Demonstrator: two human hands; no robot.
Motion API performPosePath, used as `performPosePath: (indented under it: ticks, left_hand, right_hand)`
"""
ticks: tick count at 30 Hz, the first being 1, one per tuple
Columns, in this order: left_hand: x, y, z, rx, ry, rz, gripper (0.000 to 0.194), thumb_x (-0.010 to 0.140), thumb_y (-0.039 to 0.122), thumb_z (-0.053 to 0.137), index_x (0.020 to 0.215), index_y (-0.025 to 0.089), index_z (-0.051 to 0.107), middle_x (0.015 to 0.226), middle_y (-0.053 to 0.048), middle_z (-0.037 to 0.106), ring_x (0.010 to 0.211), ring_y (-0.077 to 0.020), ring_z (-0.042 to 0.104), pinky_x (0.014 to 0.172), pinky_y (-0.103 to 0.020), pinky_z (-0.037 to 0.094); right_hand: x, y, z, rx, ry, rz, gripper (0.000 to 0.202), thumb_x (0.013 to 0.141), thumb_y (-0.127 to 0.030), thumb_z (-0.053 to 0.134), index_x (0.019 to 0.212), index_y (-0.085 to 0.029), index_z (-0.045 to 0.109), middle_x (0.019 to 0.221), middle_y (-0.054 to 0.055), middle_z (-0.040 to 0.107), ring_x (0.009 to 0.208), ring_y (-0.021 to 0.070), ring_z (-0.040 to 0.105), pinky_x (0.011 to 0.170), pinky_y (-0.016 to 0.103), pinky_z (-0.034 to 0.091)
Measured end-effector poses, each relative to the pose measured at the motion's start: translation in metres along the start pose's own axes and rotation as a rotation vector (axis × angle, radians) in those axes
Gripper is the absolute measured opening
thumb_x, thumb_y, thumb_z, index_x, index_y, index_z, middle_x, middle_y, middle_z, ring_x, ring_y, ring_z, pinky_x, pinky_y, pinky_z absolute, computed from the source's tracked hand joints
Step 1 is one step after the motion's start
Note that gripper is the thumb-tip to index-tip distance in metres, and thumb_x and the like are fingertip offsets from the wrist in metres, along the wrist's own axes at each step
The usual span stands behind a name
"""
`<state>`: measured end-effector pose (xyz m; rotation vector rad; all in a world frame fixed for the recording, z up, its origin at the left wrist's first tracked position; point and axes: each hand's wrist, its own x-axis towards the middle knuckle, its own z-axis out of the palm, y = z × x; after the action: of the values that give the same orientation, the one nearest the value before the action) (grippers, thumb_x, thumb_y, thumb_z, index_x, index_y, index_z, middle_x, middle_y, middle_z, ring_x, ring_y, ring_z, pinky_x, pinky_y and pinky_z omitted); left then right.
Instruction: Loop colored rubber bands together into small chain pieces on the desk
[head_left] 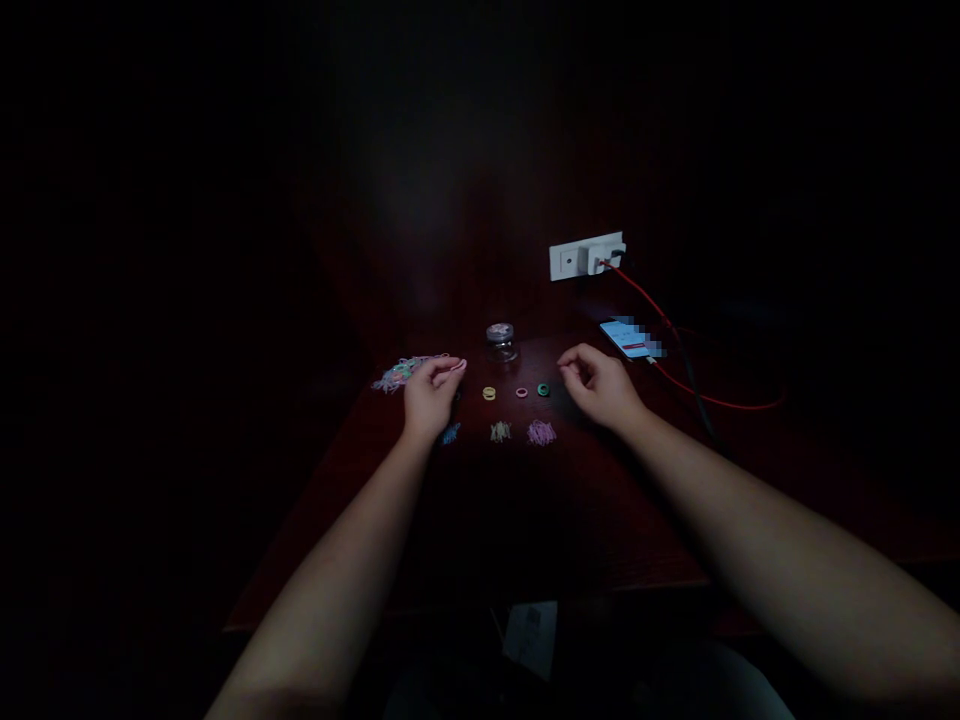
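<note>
Pinched between the thumb and fingers of my left hand (429, 398) is a small pink hair tie (463, 367). This hand hovers at the right side of a mixed pile of pastel hair ties (401, 372). My right hand (598, 385) has its fingers curled together; whether anything small sits in them I cannot make out. Between the hands lie yellow hair ties (489, 394), a pink ring-shaped tie (521, 393) and a green one (543, 390). Closer to me are small heaps of blue bands (450, 434), beige bands (500, 432) and purple bands (541, 433).
A clear lidded jar (502, 343) stands behind the rings on the dark red table (480, 520). At the right lies a lit phone (632, 339), its red cable (645, 290) running to a wall socket (568, 261). The surroundings are very dark.
</note>
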<state>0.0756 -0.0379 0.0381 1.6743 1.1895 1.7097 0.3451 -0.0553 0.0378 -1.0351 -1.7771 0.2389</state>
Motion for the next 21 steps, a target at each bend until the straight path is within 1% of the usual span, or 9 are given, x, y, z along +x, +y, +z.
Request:
performPosePath:
  ticks: [2,4,5,7,10,12,14,17,21]
  left_hand:
    - [-0.01,0.021,0.021,-0.077,-0.101,-0.015,0.02,0.075,0.027,0.071,0.089,0.014,0.066,0.093,-0.009,0.073,0.087,-0.0187,0.071,0.084,-0.033,0.057]
    - [-0.02,0.035,0.038,-0.124,-0.238,-0.025,0.018,0.075,0.027,0.071,0.088,0.015,0.066,0.092,-0.008,0.073,0.085,-0.0181,0.071,0.081,-0.032,0.058]
    - [-0.025,0.038,0.044,-0.131,-0.263,-0.024,0.018,0.075,0.027,0.071,0.088,0.016,0.066,0.091,-0.008,0.073,0.084,-0.018,0.071,0.08,-0.032,0.059]
    - [-0.034,0.037,0.05,-0.116,-0.272,0.0,0.019,0.075,0.029,0.072,0.089,0.017,0.066,0.088,-0.008,0.074,0.082,-0.0179,0.071,0.076,-0.032,0.059]
    - [-0.041,0.025,0.046,-0.048,-0.299,0.01,0.018,0.074,0.031,0.073,0.081,0.018,0.064,0.088,-0.008,0.074,0.08,-0.0181,0.071,0.074,-0.032,0.059]
    - [-0.043,0.016,0.042,-0.053,-0.3,-0.003,0.016,0.074,0.028,0.073,0.076,0.017,0.061,0.093,-0.009,0.074,0.084,-0.0188,0.071,0.075,-0.032,0.059]
    - [-0.043,0.011,0.038,-0.055,-0.278,0.013,0.014,0.075,0.024,0.071,0.073,0.017,0.06,0.096,-0.009,0.073,0.089,-0.0189,0.071,0.076,-0.031,0.059]
    - [-0.042,0.013,0.037,0.004,-0.26,0.12,0.008,0.077,0.02,0.069,0.074,0.016,0.063,0.094,-0.008,0.072,0.09,-0.0176,0.07,0.076,-0.028,0.058]
    - [-0.043,0.025,0.037,0.12,-0.287,0.333,0.005,0.078,0.016,0.067,0.073,0.017,0.066,0.087,-0.005,0.071,0.084,-0.015,0.069,0.072,-0.027,0.058]
  right_hand:
    - [0.001,-0.002,-0.001,0.013,0.013,-0.021,0.011,0.081,-0.025,0.052,0.088,-0.019,0.058,0.069,0.0,0.055,0.059,0.0133,0.05,0.055,0.025,0.038]
    - [0.001,-0.003,-0.003,0.016,0.055,-0.009,0.01,0.081,-0.025,0.053,0.088,-0.019,0.058,0.071,0.001,0.056,0.061,0.0138,0.051,0.055,0.025,0.039]
    - [0.002,-0.002,-0.003,0.014,0.074,0.004,0.01,0.081,-0.025,0.053,0.088,-0.019,0.058,0.071,0.001,0.056,0.062,0.0142,0.052,0.055,0.025,0.038]
    - [0.002,-0.002,-0.004,0.012,0.081,0.023,0.01,0.081,-0.025,0.053,0.087,-0.019,0.057,0.072,0.002,0.057,0.064,0.015,0.053,0.055,0.025,0.038]
    - [0.002,-0.001,-0.004,0.028,0.056,0.024,0.01,0.082,-0.026,0.053,0.087,-0.019,0.058,0.075,0.003,0.058,0.066,0.0154,0.054,0.055,0.025,0.039]
    - [0.002,0.0,-0.004,0.052,0.029,0.018,0.01,0.082,-0.026,0.053,0.086,-0.018,0.058,0.076,0.003,0.059,0.068,0.0152,0.054,0.057,0.025,0.04]
    - [0.002,0.001,-0.004,0.073,-0.015,0.017,0.01,0.082,-0.027,0.053,0.083,-0.018,0.059,0.076,0.003,0.06,0.067,0.0146,0.054,0.059,0.026,0.04]
    - [0.001,0.002,-0.001,0.1,-0.102,0.026,0.014,0.082,-0.028,0.055,0.079,-0.016,0.06,0.073,0.003,0.059,0.063,0.0135,0.051,0.058,0.026,0.04]
    - [-0.003,-0.004,0.009,0.215,-0.267,0.066,0.022,0.081,-0.034,0.057,0.08,-0.014,0.064,0.067,0.002,0.058,0.058,0.012,0.048,0.054,0.025,0.038]
